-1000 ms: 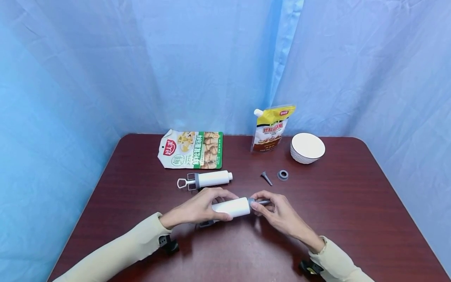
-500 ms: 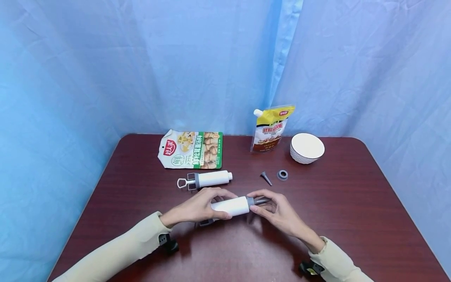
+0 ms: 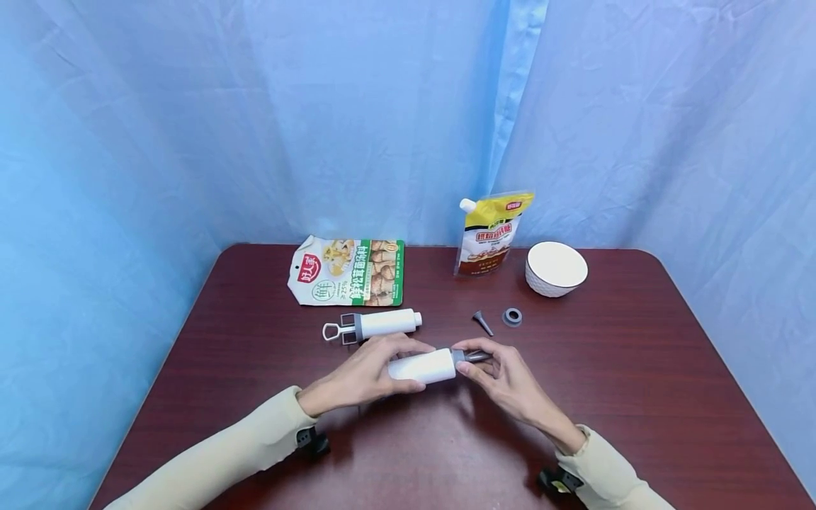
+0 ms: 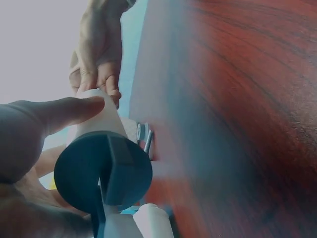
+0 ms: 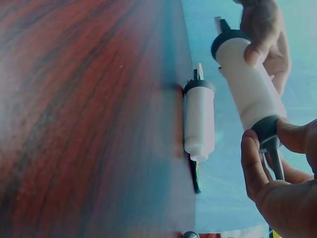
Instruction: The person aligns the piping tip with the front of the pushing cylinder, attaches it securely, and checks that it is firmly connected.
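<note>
My left hand (image 3: 366,374) grips the white barrel of an icing syringe (image 3: 423,366), thumb along its near side. At the barrel's right end, my right hand (image 3: 506,382) pinches the grey collar of a nozzle (image 5: 267,130) between thumb and fingers. The nozzle's tapered tip points away from the barrel, toward the right palm. In the left wrist view the dark end cap (image 4: 104,168) with its finger grip faces the camera. A second white syringe (image 3: 387,322) with a pale pull handle lies on the table just beyond the left hand.
A small grey cone nozzle (image 3: 483,323) and a grey ring (image 3: 512,316) lie beyond the right hand. Farther back are a white bowl (image 3: 557,268), a yellow-and-brown spouted pouch (image 3: 489,234) and a green-and-white food packet (image 3: 347,271). Blue curtains stand behind the table (image 3: 637,397).
Both hands and the syringe have risen slightly in the head view. The right fingers spread on the nozzle collar half a second ago and now pinch it closer again.
</note>
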The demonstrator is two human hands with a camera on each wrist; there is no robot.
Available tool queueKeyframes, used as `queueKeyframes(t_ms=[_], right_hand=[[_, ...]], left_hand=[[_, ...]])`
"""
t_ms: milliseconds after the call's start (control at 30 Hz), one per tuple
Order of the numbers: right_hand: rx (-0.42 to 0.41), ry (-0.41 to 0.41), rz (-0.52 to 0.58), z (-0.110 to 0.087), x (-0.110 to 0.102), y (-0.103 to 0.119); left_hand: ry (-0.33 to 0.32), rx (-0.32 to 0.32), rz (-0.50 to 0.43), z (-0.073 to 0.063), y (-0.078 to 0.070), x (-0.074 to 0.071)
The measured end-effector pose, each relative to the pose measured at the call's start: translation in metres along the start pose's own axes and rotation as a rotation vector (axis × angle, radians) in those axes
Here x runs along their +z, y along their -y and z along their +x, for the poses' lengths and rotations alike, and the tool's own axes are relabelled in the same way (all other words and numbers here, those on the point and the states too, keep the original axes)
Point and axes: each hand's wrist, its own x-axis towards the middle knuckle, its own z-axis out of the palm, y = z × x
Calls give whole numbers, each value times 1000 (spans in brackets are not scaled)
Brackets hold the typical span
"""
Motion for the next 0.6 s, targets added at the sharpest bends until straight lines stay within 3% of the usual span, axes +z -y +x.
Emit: queueKeyframes(t_ms=[333, 467, 600], right_hand=[[118, -28, 3, 3, 3, 1], [138, -36, -7, 3, 4, 3], [72, -12, -45, 2, 5, 2]], left_hand=[[-63, 20, 179, -1, -3, 10], [-44, 11, 150, -2, -1, 7], [-10, -12, 71, -3, 4, 2]])
